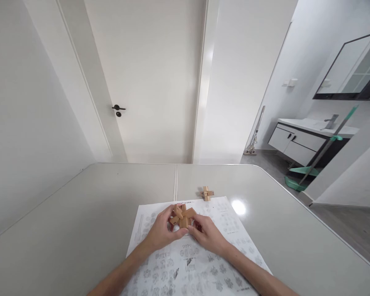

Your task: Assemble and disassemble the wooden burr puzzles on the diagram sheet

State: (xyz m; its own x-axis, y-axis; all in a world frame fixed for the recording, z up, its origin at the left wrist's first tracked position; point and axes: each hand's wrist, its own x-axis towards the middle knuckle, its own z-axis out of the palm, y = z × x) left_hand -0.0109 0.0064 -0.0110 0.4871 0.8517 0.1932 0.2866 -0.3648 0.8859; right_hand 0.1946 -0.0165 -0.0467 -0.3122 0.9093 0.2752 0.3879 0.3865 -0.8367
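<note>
A wooden interlocking puzzle (183,220) made of several notched blocks sits between my hands, over the upper part of a printed sheet (172,279). My left hand (163,229) grips its left side, the thumb at the front and the fingers curled behind. From the right, my right hand (207,233) pinches the puzzle near its lower right, thumb and fingers closed on it. Parts of the blocks are hidden by my fingers. A smaller cross of wooden pieces (206,193) lies apart at the top edge of the sheet, touched by neither hand.
The sheet with rows of puzzle drawings lies on a pale table (64,230) with a seam down its middle. Beyond stands a closed white door (154,82). To the right are a sink cabinet (299,137), a mop (258,131) and a green dustpan (296,183).
</note>
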